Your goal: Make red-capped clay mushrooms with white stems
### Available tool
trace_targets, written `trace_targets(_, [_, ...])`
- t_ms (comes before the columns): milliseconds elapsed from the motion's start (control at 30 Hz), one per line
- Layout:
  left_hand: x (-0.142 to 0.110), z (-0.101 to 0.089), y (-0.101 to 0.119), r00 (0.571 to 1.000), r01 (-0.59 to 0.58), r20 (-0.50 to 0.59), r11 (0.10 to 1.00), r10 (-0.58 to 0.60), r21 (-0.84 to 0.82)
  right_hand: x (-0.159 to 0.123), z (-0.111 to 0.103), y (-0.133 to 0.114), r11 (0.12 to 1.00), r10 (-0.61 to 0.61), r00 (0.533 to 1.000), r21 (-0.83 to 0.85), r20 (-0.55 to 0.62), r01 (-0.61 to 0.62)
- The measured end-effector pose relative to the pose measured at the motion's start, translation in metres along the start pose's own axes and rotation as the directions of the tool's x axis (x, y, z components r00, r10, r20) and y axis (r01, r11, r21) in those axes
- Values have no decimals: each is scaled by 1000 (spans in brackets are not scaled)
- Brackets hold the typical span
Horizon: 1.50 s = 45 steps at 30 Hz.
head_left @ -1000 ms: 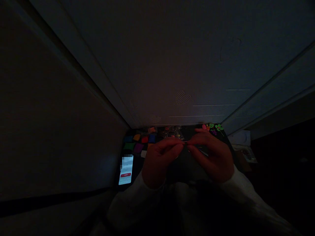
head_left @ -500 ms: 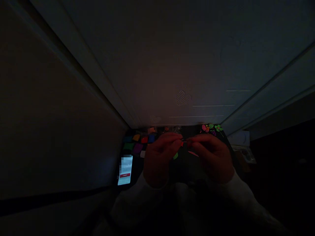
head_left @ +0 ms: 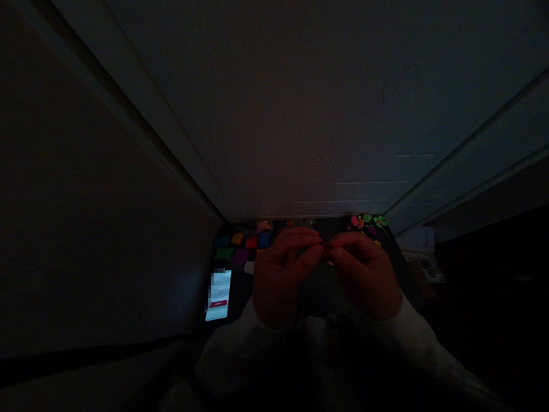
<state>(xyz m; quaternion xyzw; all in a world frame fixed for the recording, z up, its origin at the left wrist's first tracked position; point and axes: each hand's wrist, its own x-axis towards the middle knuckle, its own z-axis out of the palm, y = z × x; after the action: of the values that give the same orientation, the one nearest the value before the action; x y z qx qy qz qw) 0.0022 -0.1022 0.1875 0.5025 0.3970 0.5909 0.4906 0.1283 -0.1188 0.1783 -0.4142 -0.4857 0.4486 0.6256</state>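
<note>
The scene is very dark. My left hand (head_left: 281,274) and my right hand (head_left: 364,272) are raised together over a dark work surface (head_left: 317,286), fingertips meeting in a pinch. Between the fingertips sits a tiny reddish piece (head_left: 326,252), too small and dim to name. Both wrists wear pale sleeves. Behind the hands lie coloured blocks (head_left: 246,243) in orange, red, blue, green and purple. Small bright flower-like figures (head_left: 366,222) sit at the back right.
A lit phone (head_left: 218,294) lies on the surface to the left of my left hand. A pale wall panel with a faint heart mark (head_left: 319,169) rises right behind the surface. A pale flat object (head_left: 418,240) sits at the right edge.
My hands have drawn closer together and the fingertips now hide most of the reddish piece that showed half a second ago. The green bit seen under my left hand is out of sight.
</note>
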Motion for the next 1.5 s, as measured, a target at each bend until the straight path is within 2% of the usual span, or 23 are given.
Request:
trace_targets(300, [1, 3, -2, 995, -101, -19, 994, 102, 39, 0, 1, -4, 979, 151, 988, 142, -11, -148])
trace_targets(567, [2, 3, -7, 987, -151, -47, 983, 157, 108, -1, 3, -7, 959, 214, 977, 190, 9, -212])
trace_targets(1133, [-3, -1, -8, 967, -255, 33, 947, 253, 193, 0, 2, -5, 948, 263, 964, 198, -37, -250])
trace_targets(1500, [-4, -2, -8, 969, -246, 58, 958, 240, 149, 0, 1, -5, 945, 266, 963, 206, -37, -254])
